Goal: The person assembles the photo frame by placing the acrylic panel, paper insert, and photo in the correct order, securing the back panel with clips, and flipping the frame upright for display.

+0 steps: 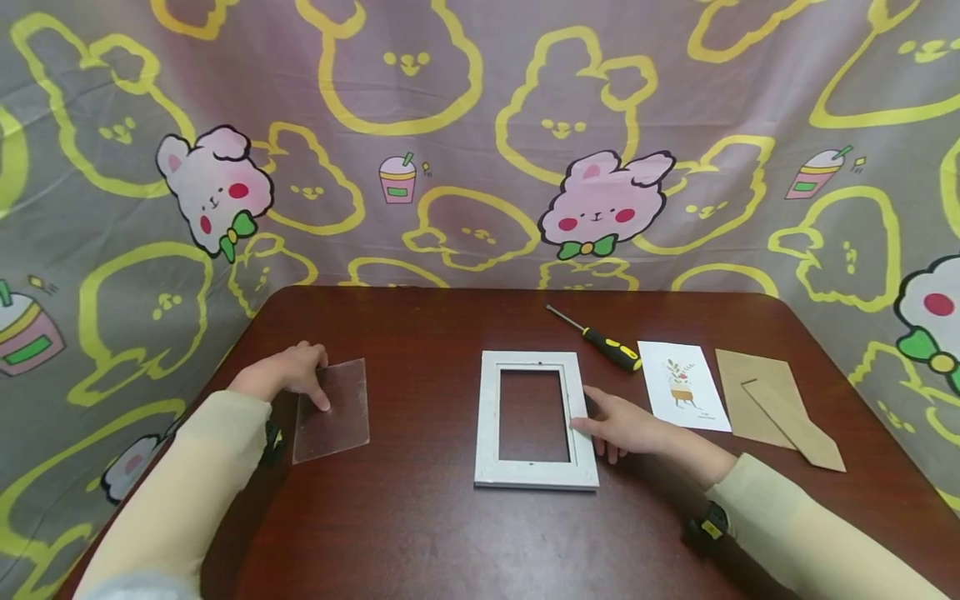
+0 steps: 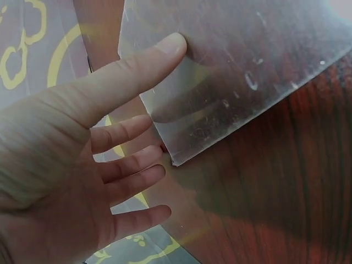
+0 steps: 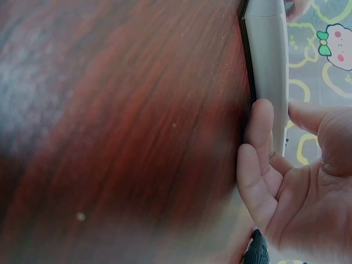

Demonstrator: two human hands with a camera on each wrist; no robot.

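A clear plastic sheet (image 1: 341,425) lies at the left of the table. The thumb of my left hand (image 1: 296,371) rests on its upper face. In the left wrist view the other fingers of this left hand (image 2: 71,137) are spread beside the sheet's edge, loosely extended. A white picture frame (image 1: 487,417) with a rectangular opening lies flat near the table's middle. My right hand (image 1: 618,421) holds its right side, thumb on the face. Seen from the right wrist, the fingers of the right hand (image 3: 297,198) curl against the frame's side wall (image 3: 269,60).
Behind the right hand lies a yellow-and-black screwdriver (image 1: 611,346). A white card with a printed plant (image 1: 682,387) sits to the right, beside a brown backing board (image 1: 757,375) with a slanted stand strip (image 1: 802,429). A patterned curtain (image 1: 480,150) hangs behind the dark wooden table (image 1: 420,533).
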